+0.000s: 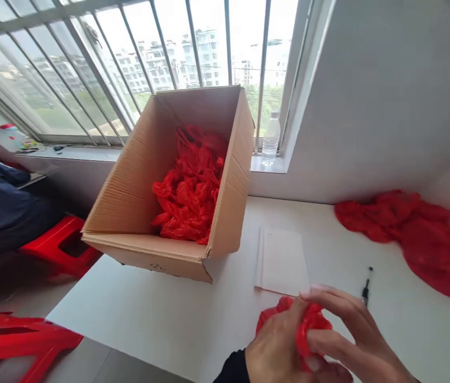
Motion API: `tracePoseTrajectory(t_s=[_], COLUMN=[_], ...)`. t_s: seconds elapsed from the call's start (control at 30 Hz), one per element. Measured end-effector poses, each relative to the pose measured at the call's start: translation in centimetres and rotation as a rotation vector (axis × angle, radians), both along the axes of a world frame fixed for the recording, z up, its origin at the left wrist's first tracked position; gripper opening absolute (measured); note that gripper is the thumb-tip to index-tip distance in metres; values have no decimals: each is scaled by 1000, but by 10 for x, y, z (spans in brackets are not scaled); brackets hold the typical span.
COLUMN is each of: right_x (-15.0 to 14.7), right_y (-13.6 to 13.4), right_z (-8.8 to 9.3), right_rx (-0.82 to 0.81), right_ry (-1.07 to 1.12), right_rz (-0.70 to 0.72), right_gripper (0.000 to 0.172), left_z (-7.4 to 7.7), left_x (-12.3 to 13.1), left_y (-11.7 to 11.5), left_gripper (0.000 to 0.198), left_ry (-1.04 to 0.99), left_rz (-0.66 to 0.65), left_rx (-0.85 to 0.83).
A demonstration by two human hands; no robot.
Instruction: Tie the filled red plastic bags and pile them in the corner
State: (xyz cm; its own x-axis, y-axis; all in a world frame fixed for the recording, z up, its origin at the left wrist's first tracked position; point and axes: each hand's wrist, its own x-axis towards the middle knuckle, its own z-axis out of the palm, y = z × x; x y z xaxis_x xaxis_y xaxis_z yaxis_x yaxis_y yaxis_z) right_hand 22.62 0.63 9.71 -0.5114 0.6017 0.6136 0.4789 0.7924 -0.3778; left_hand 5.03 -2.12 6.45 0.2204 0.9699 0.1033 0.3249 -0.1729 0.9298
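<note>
A crumpled red plastic bag (275, 313) is bunched between my two hands, low over the white table. My left hand (275, 340), with a black sleeve at the wrist, is closed around its near side. My right hand (344, 324) grips the other side, its thumb and fingers curled over the red plastic. To the left of my hands stands a tall open cardboard box (121, 186), holding many crumpled red plastic bags (191, 191). Parts of the bag and some fingertips are hidden behind my hands.
A white notebook (284, 260) and a black pen (366, 290) lie on the white table (193, 324). More red bags (420, 234) sit against the wall. A water bottle (271, 139) stands on the windowsill. Red stools (61, 250) and a person in dark clothing (5, 207) are at left.
</note>
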Motion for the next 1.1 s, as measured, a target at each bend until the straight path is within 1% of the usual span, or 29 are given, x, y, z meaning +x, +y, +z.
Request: tracePoseTrajectory(t_s=[0.03, 0.07, 0.1, 0.13, 0.17, 0.23, 0.33, 0.4, 0.47, 0.53, 0.57, 0.67, 0.7, 0.73, 0.8, 0.87, 0.93, 0.97, 1.03, 1.07, 1.1], right_x=[-2, -3, -3, -1, 2, 7, 15, 17, 16, 13, 10, 3, 1, 0, 0, 2, 4, 4, 4, 4, 3], right_y=[2, 4, 7, 9, 11, 14, 15, 13, 12, 12, 12, 18, 21, 24, 29, 35, 41, 44, 50, 52, 54], right_z=[5, 8, 9, 9, 8, 5, 1, 1, -1, -6, -9, -23, -28, -32, -39, -45, -50, -52, -56, -57, -58], right_rx=[-6, -39, -102, -191, -283, -413, -482, -529, -599, -649, -653, -638, -672, -735, -914, -1053, -1105, -1105, -1071, -1041, -1002], right_ry=[-47, -74, -73, -49, -9, 80, 208, 256, 249, 250, 262, 293, 293, 296, 317, 327, 303, 288, 269, 270, 277], right_rz=[-9, -34, -67, -91, -95, -44, 0, 5, 67, 117, 116, 90, 88, 80, 40, 13, 88, 149, 240, 239, 201], right_gripper=[8, 15, 23, 29, 31, 25, 19, 18, 16, 15, 18, 35, 36, 36, 37, 40, 36, 32, 23, 20, 18], left_z=[4, 7, 11, 14, 17, 19, 16, 14, 14, 16, 19, 24, 24, 23, 14, -1, -15, -21, -27, -29, -29], left_x=[1, 2, 2, 1, 0, -3, -7, -10, -11, -12, -12, -13, -13, -13, -14, -15, -15, -15, -14, -15, -15], left_y=[3, 7, 12, 17, 22, 32, 43, 48, 52, 54, 55, 53, 52, 51, 49, 47, 46, 46, 49, 51, 52], left_gripper=[35, 26, 26, 32, 37, 42, 45, 43, 37, 28, 24, 14, 8, 5, 25, 40, 47, 50, 55, 58, 60], left_ry=[-10, -33, -64, -98, -133, -206, -315, -421, -482, -451, -418, -310, -250, -169, -3, 127, 211, 250, 329, 373, 414], left_rz=[-18, -47, -84, -121, -155, -224, -311, -298, -252, -250, -265, -313, -312, -294, -214, -128, -99, -105, -106, -97, -88], left_rx=[-34, -89, -149, -200, -249, -374, -572, -613, -560, -492, -470, -426, -377, -293, -25, 287, 519, 586, 641, 637, 625])
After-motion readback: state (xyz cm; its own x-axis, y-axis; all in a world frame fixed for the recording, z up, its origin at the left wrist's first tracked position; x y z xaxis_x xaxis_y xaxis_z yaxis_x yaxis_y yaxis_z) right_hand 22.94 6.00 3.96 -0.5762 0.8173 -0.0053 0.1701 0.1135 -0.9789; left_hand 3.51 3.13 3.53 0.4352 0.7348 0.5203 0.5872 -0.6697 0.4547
